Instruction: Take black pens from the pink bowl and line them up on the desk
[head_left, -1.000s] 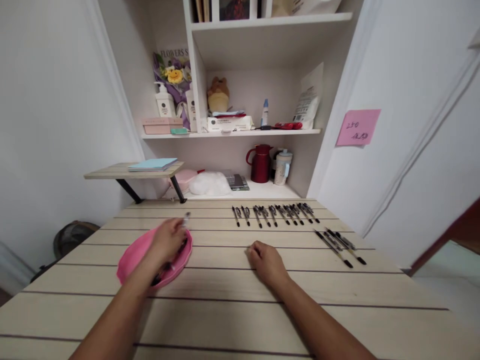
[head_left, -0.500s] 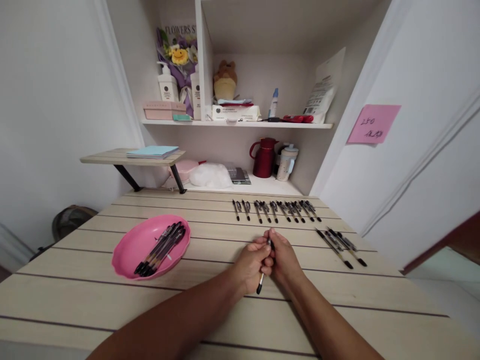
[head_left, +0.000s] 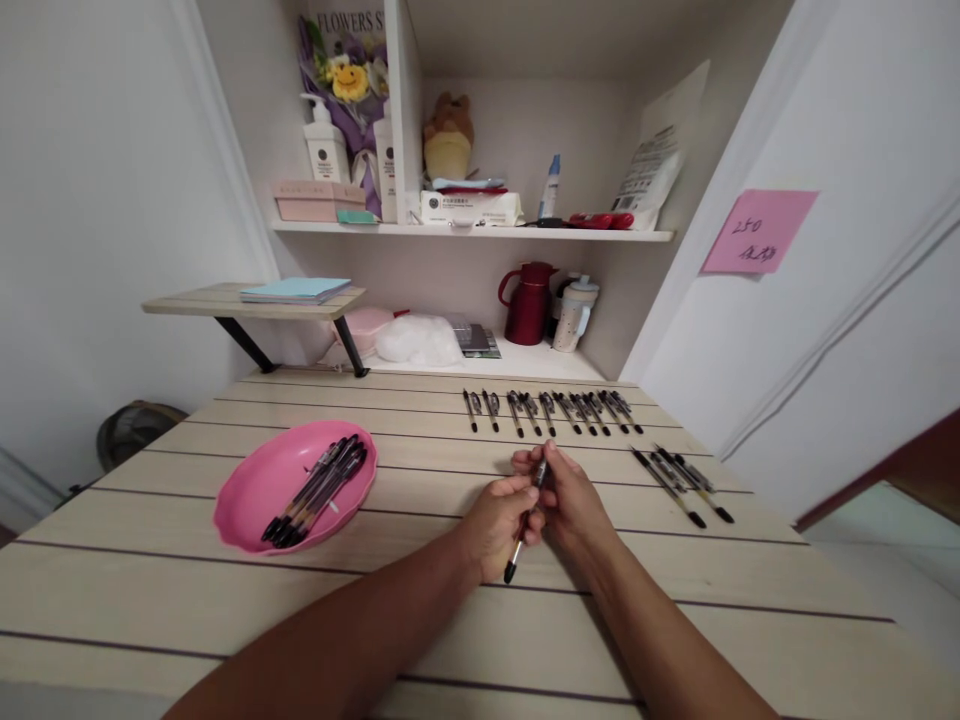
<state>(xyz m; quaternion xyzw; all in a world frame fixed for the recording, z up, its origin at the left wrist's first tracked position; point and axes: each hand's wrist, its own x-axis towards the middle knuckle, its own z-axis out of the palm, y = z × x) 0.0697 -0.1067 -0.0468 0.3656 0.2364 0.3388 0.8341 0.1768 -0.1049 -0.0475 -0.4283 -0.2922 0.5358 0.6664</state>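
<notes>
A pen (head_left: 515, 558) with a black end slants between my two hands over the middle of the table. My left hand (head_left: 487, 525) is closed around its barrel, thumb on top. At the pen's upper end, my right hand (head_left: 581, 500) pinches it between thumb and fingers; part of that end is hidden. To the left, a pink bowl (head_left: 238, 495) holds a bundle of similar pens (head_left: 319, 500). Beyond my hands lies a row of several pens with small dark parts (head_left: 551, 412) beside them. A few longer pens (head_left: 682, 488) lie at the right.
A small raised shelf (head_left: 195, 298) carrying a blue notepad (head_left: 296, 289) stands at the back left. Behind the table, a cabinet holds a red jug (head_left: 529, 305), a pale cup (head_left: 574, 315) and a plastic bag (head_left: 418, 340). A pink note (head_left: 761, 232) is stuck on the right.
My right hand has opened a little and turned, showing more of the pen's upper part. The pen slants more, its black end slightly further left. The view has shifted slightly.
</notes>
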